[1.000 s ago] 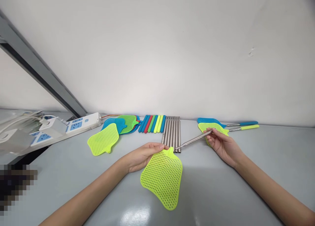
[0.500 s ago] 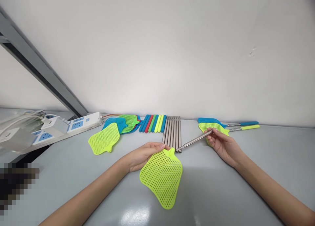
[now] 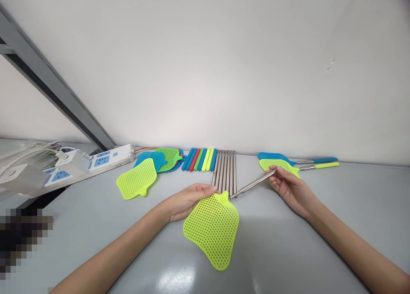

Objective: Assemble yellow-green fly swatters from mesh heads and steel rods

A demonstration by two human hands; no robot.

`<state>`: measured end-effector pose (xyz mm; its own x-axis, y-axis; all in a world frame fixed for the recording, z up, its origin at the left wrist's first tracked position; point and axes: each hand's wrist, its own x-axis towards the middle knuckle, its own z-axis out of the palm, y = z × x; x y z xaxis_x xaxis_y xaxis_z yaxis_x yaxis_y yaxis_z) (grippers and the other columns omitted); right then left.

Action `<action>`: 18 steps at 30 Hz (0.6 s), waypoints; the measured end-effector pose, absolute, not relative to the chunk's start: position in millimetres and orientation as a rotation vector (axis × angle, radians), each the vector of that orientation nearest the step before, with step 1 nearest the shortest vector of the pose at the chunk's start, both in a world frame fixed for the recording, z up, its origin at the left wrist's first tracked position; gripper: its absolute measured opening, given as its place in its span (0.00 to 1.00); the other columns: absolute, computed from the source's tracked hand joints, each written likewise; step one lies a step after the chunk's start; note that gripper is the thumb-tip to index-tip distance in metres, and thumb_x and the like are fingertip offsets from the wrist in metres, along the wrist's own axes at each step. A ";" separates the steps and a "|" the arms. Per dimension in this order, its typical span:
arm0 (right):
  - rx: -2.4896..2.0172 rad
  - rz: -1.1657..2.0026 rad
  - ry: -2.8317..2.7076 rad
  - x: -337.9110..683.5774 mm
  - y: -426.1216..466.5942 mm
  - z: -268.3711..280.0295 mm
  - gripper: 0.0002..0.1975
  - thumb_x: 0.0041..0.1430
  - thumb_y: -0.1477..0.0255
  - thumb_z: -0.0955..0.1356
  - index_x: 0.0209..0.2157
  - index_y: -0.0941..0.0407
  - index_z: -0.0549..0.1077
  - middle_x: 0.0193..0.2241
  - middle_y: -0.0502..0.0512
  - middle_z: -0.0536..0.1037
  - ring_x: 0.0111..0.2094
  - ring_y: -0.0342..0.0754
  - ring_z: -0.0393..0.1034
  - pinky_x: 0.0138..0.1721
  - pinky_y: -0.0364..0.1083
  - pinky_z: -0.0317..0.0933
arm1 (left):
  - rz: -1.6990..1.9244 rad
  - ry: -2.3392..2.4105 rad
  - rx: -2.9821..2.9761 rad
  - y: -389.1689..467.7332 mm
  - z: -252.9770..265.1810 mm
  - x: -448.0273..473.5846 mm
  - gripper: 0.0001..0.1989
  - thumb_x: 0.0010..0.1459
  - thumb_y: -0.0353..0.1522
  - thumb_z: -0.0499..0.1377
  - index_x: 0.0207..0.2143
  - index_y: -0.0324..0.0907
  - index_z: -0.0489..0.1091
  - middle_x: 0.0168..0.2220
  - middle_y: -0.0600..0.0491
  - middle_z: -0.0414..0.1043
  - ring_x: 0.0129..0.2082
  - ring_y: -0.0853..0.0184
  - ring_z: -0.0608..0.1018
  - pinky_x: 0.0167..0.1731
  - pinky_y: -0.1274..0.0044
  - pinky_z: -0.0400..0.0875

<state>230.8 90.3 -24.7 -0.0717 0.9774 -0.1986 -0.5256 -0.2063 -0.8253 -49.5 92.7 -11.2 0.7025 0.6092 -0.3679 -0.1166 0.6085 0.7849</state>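
My left hand (image 3: pixel 194 201) is closed on the neck edge of a yellow-green fly swatter head (image 3: pixel 213 232), its perforated paddle hanging toward me. Between the thumb and fingers of my right hand (image 3: pixel 290 187) is a metal telescopic rod (image 3: pixel 254 185), slanting down to the left. The rod's thin tip lies right by the swatter head's neck; whether it is inside the socket I cannot tell. Behind the left hand lies a row of several metal rods (image 3: pixel 225 170). Just beyond the right hand rests a yellow-green fly swatter (image 3: pixel 277 165) with its handle fitted.
Several coloured handle grips (image 3: pixel 199 159) lie beside the rods. Further left are a loose yellow-green swatter head (image 3: pixel 137 179), a blue head (image 3: pixel 155 159) and a green head (image 3: pixel 168 157). A blue fly swatter (image 3: pixel 275 157) lies at the right. A power strip (image 3: pixel 112 157) with plugs is at left.
The rod and swatter head stay in nearly the same relation, tip beside neck. The whole view has shifted very slightly; both hands keep their holds.
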 end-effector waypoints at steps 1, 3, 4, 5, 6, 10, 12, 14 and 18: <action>-0.916 1.587 -0.690 230.5 90.1 -24.6 0.07 0.50 0.71 0.65 0.31 0.56 0.72 0.30 0.52 0.71 0.28 0.39 0.66 0.32 0.37 0.65 | 0.458 0.669 0.816 92.7 -11.3 -49.6 0.11 0.52 0.34 0.54 0.33 0.35 0.68 0.33 0.48 0.70 0.33 0.70 0.73 0.37 0.78 0.63; -0.915 1.581 -0.694 230.3 90.1 -24.7 0.06 0.50 0.71 0.65 0.31 0.56 0.72 0.30 0.51 0.71 0.29 0.39 0.67 0.33 0.37 0.65 | 0.454 0.663 0.811 93.0 -11.4 -49.9 0.10 0.52 0.34 0.53 0.33 0.35 0.68 0.33 0.49 0.70 0.33 0.70 0.73 0.37 0.78 0.63; -0.915 1.577 -0.692 230.3 90.3 -25.0 0.06 0.50 0.71 0.65 0.31 0.56 0.72 0.31 0.51 0.71 0.30 0.39 0.67 0.33 0.37 0.64 | 0.453 0.662 0.807 93.1 -11.4 -49.9 0.10 0.52 0.34 0.53 0.33 0.35 0.68 0.33 0.49 0.70 0.33 0.70 0.73 0.36 0.78 0.63; -0.914 1.573 -0.688 230.4 90.5 -25.2 0.06 0.50 0.71 0.65 0.31 0.56 0.72 0.31 0.51 0.71 0.30 0.39 0.67 0.33 0.37 0.64 | 0.452 0.664 0.804 93.2 -11.3 -50.0 0.10 0.52 0.34 0.53 0.33 0.35 0.68 0.33 0.49 0.70 0.33 0.70 0.73 0.36 0.78 0.63; -0.914 1.570 -0.684 230.4 90.7 -25.4 0.06 0.50 0.71 0.65 0.30 0.56 0.72 0.31 0.51 0.71 0.30 0.39 0.67 0.34 0.37 0.64 | 0.450 0.666 0.802 93.3 -11.2 -49.9 0.10 0.52 0.34 0.53 0.33 0.35 0.68 0.33 0.49 0.70 0.33 0.70 0.73 0.36 0.78 0.63; -0.921 1.569 -0.679 230.0 91.0 -24.7 0.06 0.50 0.71 0.65 0.30 0.56 0.72 0.31 0.52 0.71 0.31 0.40 0.67 0.34 0.37 0.65 | 0.448 0.674 0.811 93.0 -10.6 -49.2 0.10 0.52 0.33 0.53 0.33 0.35 0.67 0.32 0.49 0.69 0.32 0.70 0.73 0.35 0.79 0.64; -0.934 1.559 -0.689 229.7 90.9 -23.9 0.06 0.50 0.71 0.65 0.30 0.56 0.72 0.31 0.52 0.71 0.30 0.40 0.67 0.33 0.38 0.65 | 0.447 0.677 0.813 92.8 -10.1 -48.9 0.10 0.52 0.34 0.53 0.33 0.35 0.67 0.32 0.49 0.69 0.32 0.70 0.73 0.35 0.79 0.64; -0.942 1.550 -0.701 229.7 90.8 -23.5 0.06 0.49 0.71 0.65 0.30 0.56 0.72 0.31 0.52 0.71 0.30 0.41 0.67 0.34 0.39 0.65 | 0.448 0.678 0.816 92.8 -9.8 -48.9 0.10 0.52 0.34 0.53 0.33 0.35 0.67 0.32 0.49 0.69 0.32 0.71 0.73 0.35 0.79 0.64; -0.924 1.573 -0.703 230.1 90.8 -23.9 0.06 0.49 0.70 0.65 0.31 0.56 0.72 0.30 0.52 0.71 0.29 0.40 0.67 0.33 0.39 0.64 | 0.440 0.689 0.835 92.9 -11.1 -49.5 0.09 0.51 0.33 0.54 0.30 0.35 0.67 0.30 0.51 0.69 0.29 0.73 0.72 0.32 0.80 0.64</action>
